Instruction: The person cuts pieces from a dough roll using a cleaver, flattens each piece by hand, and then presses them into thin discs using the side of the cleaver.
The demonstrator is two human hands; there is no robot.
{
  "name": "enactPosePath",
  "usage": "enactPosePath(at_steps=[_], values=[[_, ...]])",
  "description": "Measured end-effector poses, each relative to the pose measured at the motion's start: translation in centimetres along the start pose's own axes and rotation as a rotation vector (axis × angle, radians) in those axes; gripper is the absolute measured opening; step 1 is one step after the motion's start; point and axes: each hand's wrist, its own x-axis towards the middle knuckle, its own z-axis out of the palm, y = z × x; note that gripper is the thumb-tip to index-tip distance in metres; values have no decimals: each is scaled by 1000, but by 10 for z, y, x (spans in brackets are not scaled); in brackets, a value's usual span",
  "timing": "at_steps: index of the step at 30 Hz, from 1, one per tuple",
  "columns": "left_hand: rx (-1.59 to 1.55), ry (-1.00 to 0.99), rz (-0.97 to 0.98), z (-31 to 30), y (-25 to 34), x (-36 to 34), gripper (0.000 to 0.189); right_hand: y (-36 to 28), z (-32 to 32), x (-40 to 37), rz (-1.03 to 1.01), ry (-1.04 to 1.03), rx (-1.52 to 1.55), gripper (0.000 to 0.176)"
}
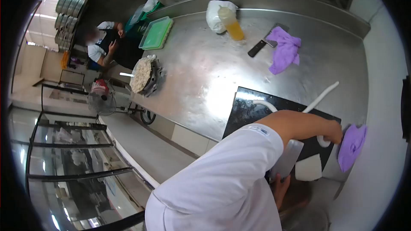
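Observation:
My left hand [333,131] reaches across the black board [244,111] to its far right edge. Its fingers curl down over a small white piece of dough [324,141], partly hidden by the hand. Lower down, my right hand [281,187] grips a cleaver [289,157] with a broad, plain metal blade, partly behind my left sleeve. A pale square slab [308,168] lies beside the blade. One long white dough rope [322,96] sticks out past the board's upper edge, and another curved rope [266,104] runs under my left forearm.
Purple cloths [284,49] [352,147] lie on the steel table [192,72], one near a black-handled tool [257,48]. Farther back are a yellow squeeze bottle [231,23], white bag [216,16], green-lidded box [156,33] and heaped bowl [142,75]. A co-worker [107,45] stands beyond.

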Motion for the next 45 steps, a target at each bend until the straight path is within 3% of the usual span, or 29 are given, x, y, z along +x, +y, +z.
enactPosePath(at_steps=[1,5,7,9,10,11,12,13,17,18,19,20,21,22,23,24,26,28,30,32,33,34,35,36,37,38,39,43,45], values=[[-14,37,62,-12,4,-23,25,2,2,1,-64,8,9,48],[-491,439,-212,-24,18,-132,29,0,17,8,-188,30,42,48],[-734,742,-373,1,22,-191,30,14,19,18,-189,40,50,48],[-958,1043,-576,34,28,-260,29,64,15,49,-374,148,-128,48],[-1075,1152,-683,49,33,-297,29,49,23,46,-384,148,-135,48],[-1152,1302,-759,80,35,-326,28,15,32,34,-237,133,-80,47],[-1180,1311,-894,92,39,-365,30,-7,43,26,-88,116,-28,47],[-1208,1317,-1030,99,41,-411,32,-7,49,28,-95,115,-39,47],[-774,1397,-1284,115,20,-588,29,-7,71,39,-114,170,-57,47],[-640,1411,-1360,90,18,-640,32,-13,81,38,-127,193,-48,47],[-713,1319,-1596,55,18,-690,46,-19,91,37,-139,219,-40,47],[-727,1560,-1558,59,3,-741,44,-14,93,41,-83,226,-43,46],[-521,1675,-1529,86,-29,-805,47,-16,100,41,-88,231,-50,46],[-877,1843,-1594,42,-29,-896,70,-24,116,36,-62,251,-5,46],[-914,1979,-1678,30,-24,-923,84,-28,121,32,-34,266,46,46],[-787,2016,-1972,52,-44,-970,90,-28,125,30,-35,279,44,46],[-635,1880,-2359,84,-45,-1020,84,-25,130,29,-58,317,61,45],[-341,1939,-2241,141,-45,-1029,67,-33,133,20,-30,325,37,45],[-400,2080,-1919,190,-35,-982,44,-27,139,18,14,330,13,46],[-218,1770,-2032,190,0,-877,33,-5,141,18,-347,494,-174,46],[-347,1768,-1941,194,14,-828,30,-12,139,7,-145,475,-143,46],[-488,1761,-1836,203,25,-779,28,1,140,9,-349,504,-177,45],[-605,1700,-1739,208,36,-731,25,14,136,8,-330,494,-117,44],[-726,1540,-1678,197,53,-684,24,-14,149,-8,-276,506,-145,40],[-771,1445,-1513,196,64,-641,24,-3,142,-5,-385,550,-313,37],[-877,1363,-1344,187,78,-600,27,-2,136,-8,-266,503,-255,34],[-937,1299,-1182,177,84,-567,29,-34,148,-13,-351,491,-381,36],[-692,1038,-851,158,87,-486,44,-86,164,-4,-276,355,-442,30],[-508,919,-805,158,80,-470,43,-107,180,7,-446,319,-541,28]])
